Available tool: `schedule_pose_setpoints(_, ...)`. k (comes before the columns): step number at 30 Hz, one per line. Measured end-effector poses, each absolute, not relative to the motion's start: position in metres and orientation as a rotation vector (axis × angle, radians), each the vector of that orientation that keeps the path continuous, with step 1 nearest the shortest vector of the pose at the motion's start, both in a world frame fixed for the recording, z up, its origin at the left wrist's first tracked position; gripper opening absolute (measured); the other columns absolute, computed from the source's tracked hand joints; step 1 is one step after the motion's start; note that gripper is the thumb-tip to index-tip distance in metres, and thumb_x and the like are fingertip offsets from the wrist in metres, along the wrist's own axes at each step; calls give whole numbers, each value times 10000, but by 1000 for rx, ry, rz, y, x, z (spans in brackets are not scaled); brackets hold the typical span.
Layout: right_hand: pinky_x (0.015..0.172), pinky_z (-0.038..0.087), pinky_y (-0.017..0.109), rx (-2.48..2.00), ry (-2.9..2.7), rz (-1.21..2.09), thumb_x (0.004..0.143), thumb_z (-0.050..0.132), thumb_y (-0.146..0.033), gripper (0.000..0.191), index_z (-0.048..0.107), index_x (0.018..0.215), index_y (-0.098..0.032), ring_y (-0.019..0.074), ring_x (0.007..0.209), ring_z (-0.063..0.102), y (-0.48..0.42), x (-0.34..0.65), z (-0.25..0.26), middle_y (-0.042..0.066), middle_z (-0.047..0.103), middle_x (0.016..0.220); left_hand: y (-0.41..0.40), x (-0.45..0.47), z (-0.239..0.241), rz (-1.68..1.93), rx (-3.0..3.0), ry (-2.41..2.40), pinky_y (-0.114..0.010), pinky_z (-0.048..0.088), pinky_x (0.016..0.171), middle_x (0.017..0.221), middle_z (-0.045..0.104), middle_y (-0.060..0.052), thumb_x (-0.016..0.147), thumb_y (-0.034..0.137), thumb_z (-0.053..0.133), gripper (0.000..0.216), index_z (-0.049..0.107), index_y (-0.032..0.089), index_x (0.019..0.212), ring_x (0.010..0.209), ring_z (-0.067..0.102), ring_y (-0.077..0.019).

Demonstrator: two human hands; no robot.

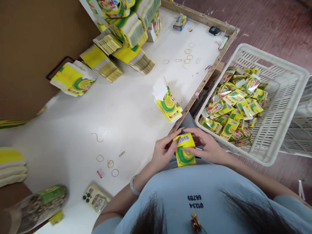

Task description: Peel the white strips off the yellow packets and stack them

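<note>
A small yellow and green cardboard box (186,157) with a barcode on its upper part is held close to my body, at the table's edge. My left hand (164,149) grips its left side, thumb and fingers bent against it. From the right, my right hand (207,146) closes round the same box, its thumb lying across the printed front. Parts of the fingers behind the box are hidden. Just beyond my hands, a few unfolded yellow cartons (169,105) with white flaps lie on the white table (130,111).
Right of the table stands a white plastic basket (285,114) holding many small yellow boxes (233,108). Stacked flat cartons (126,28) rise at the back. Rubber bands (188,57), a blue box (180,22), a phone (96,198) and a bag (43,206) lie on the table.
</note>
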State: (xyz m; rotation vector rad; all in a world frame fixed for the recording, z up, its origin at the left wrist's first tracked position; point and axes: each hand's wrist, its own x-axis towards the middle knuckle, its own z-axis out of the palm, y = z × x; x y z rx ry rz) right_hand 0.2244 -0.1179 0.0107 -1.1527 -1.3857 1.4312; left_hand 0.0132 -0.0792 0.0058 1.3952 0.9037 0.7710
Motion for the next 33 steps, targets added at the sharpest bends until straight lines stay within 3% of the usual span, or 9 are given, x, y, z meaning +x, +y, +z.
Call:
schedule_pose_setpoints(5,788,642,297,-1065,-1110,1762,884,739,-277,410,617,1274,-239,142,872,754,-110,226,21,48,761,1114,-79,15,3,773,1402,923,-362,637,768,1026,806,-107,974,494,613,421,738,230,1277,879,769,-251)
schedule_pose_setpoints(10,768,660,339,-992,-1026,1904,847,790,-377,406,720,1219,-231,173,888,769,-108,231,13,51,796,1075,-86,15,-6,875,1583,903,-416,604,923,1317,721,-115,1021,480,513,470,622,268,1426,1118,728,-286)
schedule_pose_setpoints(14,655,641,320,-1276,-1010,1529,890,717,-483,303,779,1040,-228,184,789,756,-112,243,0,52,803,956,-44,20,-7,894,1953,816,-445,558,934,1096,756,-113,1058,448,412,470,612,229,1423,1020,705,-270)
schedule_pose_setpoints(17,715,633,407,-1601,-1161,928,918,628,-573,364,766,1018,-251,240,833,743,-114,289,-2,82,780,968,33,28,-6,987,2160,1080,-511,473,1031,1082,698,-125,999,495,568,446,664,178,1299,1088,625,-292)
schedule_pose_setpoints(20,852,574,592,-2061,-1342,220,937,520,-659,564,716,1236,-223,401,1035,707,-115,349,0,214,726,1114,113,34,-8,946,2098,1432,-544,414,1081,1266,593,-160,813,528,787,693,570,100,1313,1243,546,-333)
schedule_pose_setpoints(22,937,503,680,-2232,-1415,-77,900,528,-721,793,538,1484,-185,509,1232,602,-116,376,-3,308,641,1279,150,36,-12,850,2093,1448,-462,477,971,1076,641,-116,725,467,874,640,621,63,1151,1058,615,-268)
schedule_pose_setpoints(25,996,479,674,-2190,-1462,-154,881,541,-742,846,433,1556,-243,511,1315,545,-110,381,-13,308,599,1350,174,35,-17,629,2152,1378,-350,483,821,864,642,-58,780,337,867,323,656,104,853,828,587,-188)
schedule_pose_setpoints(27,1011,491,661,-2086,-1495,-66,904,517,-731,775,486,1507,-245,483,1274,583,-99,364,-17,281,635,1293,177,31,-17,567,2239,1347,-373,472,874,923,675,-98,917,307,725,226,671,126,794,892,594,-213)
schedule_pose_setpoints(33,1157,404,646,-1616,-1633,114,981,525,-573,666,415,1521,-199,374,1395,496,-30,276,-1,202,544,1471,148,22,7,1023,2340,1103,-460,441,1113,1393,659,-163,1057,474,440,452,729,166,1218,1290,592,-268)
